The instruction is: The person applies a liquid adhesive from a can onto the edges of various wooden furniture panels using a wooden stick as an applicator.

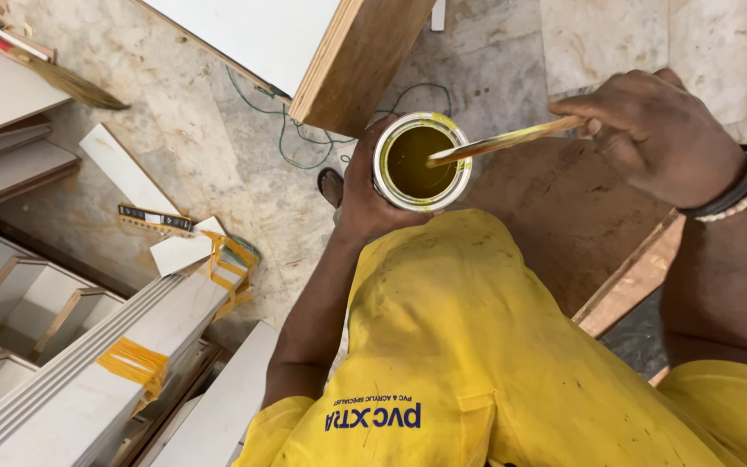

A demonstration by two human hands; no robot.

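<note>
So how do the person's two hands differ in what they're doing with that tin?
The left hand wraps around the side of the open tin from below, gripping it; the right hand pinches a thin stick whose tip dips into the yellow-brown liquid. The right wrist wears a dark band and a beaded bracelet; the left wrist is bare. The left hand touches the tin; the right touches only the stick. Both are bare.

A carpentry workshop, or a fit-out site: cut white laminate boards strewn over a dusty stone floor, a thick plywood panel, half-built white shelf units, bundled mouldings taped yellow, green cable, a broom.
</note>
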